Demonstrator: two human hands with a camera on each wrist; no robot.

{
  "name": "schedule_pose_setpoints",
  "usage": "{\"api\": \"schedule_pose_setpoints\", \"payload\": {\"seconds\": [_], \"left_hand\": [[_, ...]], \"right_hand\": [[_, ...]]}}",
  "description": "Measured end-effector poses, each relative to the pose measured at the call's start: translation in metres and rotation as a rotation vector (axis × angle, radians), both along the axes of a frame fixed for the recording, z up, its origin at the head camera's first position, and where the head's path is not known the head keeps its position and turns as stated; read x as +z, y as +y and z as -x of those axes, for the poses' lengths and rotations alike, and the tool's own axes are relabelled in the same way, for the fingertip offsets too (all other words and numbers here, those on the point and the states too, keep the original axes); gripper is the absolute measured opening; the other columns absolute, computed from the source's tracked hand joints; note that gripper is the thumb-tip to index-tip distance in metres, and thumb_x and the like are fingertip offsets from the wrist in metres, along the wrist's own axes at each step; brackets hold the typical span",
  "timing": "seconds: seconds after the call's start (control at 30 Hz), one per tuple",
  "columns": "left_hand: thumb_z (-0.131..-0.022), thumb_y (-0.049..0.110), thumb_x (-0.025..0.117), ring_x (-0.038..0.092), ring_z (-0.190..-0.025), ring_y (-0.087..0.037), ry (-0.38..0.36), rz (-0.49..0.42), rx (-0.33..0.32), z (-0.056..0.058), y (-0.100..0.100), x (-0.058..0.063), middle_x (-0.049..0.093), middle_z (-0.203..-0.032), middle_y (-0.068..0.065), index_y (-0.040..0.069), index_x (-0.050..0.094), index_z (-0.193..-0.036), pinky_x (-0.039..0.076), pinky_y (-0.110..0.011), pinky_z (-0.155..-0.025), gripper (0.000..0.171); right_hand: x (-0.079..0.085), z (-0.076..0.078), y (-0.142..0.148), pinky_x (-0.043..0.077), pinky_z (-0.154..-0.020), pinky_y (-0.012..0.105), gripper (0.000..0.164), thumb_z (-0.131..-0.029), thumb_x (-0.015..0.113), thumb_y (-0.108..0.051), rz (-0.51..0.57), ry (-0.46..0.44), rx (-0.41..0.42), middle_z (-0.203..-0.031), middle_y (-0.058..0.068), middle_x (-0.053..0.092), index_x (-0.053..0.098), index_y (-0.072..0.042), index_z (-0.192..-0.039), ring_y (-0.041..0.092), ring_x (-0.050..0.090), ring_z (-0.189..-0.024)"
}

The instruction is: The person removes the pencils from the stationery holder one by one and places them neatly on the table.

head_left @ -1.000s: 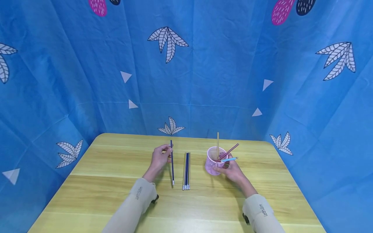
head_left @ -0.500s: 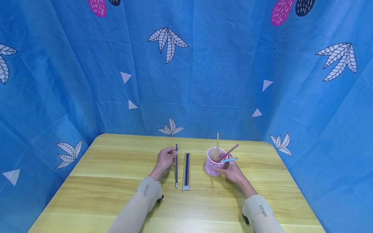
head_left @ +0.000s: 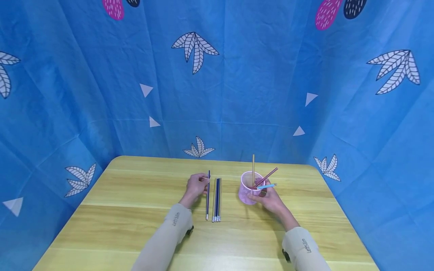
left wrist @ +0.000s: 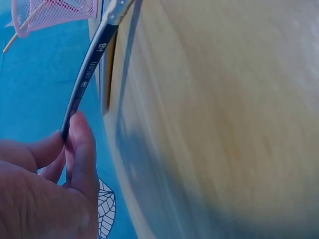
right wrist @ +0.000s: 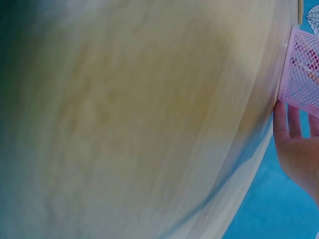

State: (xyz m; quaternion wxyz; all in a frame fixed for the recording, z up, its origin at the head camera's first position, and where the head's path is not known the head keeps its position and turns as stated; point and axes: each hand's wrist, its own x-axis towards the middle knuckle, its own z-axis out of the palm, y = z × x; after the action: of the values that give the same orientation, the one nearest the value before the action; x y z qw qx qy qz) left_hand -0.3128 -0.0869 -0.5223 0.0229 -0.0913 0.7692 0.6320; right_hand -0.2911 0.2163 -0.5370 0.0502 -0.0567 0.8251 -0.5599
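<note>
Since half a second ago, my left hand (head_left: 196, 186), thumb and fingers pinching the dark pencil (head_left: 208, 199), has shifted rightward, bringing it just beside the pencil row (head_left: 217, 199). My right hand (head_left: 271, 200), unmoved, grips the pink mesh cup (head_left: 244, 192) holding yellow, red and blue sticks (head_left: 268, 176); the row lies between pencil and cup.

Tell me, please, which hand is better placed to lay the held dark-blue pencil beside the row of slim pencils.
Probably the left hand: it pinches the dark-blue pencil close to the row; the right hand grips the pink mesh cup.
</note>
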Motion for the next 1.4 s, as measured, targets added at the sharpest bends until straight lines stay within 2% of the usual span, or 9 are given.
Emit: {"api": "schedule_pose_setpoints", "payload": {"seconds": [0.43, 0.77, 1.4], "left_hand": [[-0.100, 0.003, 0.063, 0.060, -0.071, -0.015, -0.026, 0.022, 0.001, 0.003, 0.005, -0.004, 0.065, -0.095, -0.010, 0.002, 0.068, -0.128, 0.064, -0.029, -0.063, 0.029], [-0.099, 0.003, 0.065, 0.062, -0.071, -0.016, -0.036, 0.024, -0.002, 0.003, 0.006, -0.007, 0.067, -0.097, -0.013, 0.001, 0.069, -0.127, 0.065, -0.027, -0.062, 0.029], [-0.097, 0.004, 0.068, 0.062, -0.066, -0.014, -0.072, 0.102, -0.016, 0.006, 0.011, -0.005, 0.070, -0.093, -0.013, 0.002, 0.071, -0.118, 0.063, -0.024, -0.057, 0.021]], "right_hand": [[-0.004, 0.004, 0.002, 0.058, -0.104, 0.052, 0.080, -0.086, 0.084, -0.015, -0.018, 0.012, 0.010, -0.139, 0.027, 0.057, 0.038, -0.007, -0.151, 0.043, 0.060, -0.126], [-0.001, 0.000, 0.001, 0.057, -0.104, 0.053, 0.082, -0.086, 0.085, -0.020, -0.032, -0.003, 0.005, -0.141, 0.026, 0.056, 0.037, -0.009, -0.153, 0.043, 0.059, -0.126], [0.001, 0.000, 0.000, 0.057, -0.104, 0.052, 0.079, -0.087, 0.084, -0.018, -0.023, 0.004, 0.007, -0.141, 0.027, 0.057, 0.039, -0.008, -0.150, 0.044, 0.059, -0.127]]}}
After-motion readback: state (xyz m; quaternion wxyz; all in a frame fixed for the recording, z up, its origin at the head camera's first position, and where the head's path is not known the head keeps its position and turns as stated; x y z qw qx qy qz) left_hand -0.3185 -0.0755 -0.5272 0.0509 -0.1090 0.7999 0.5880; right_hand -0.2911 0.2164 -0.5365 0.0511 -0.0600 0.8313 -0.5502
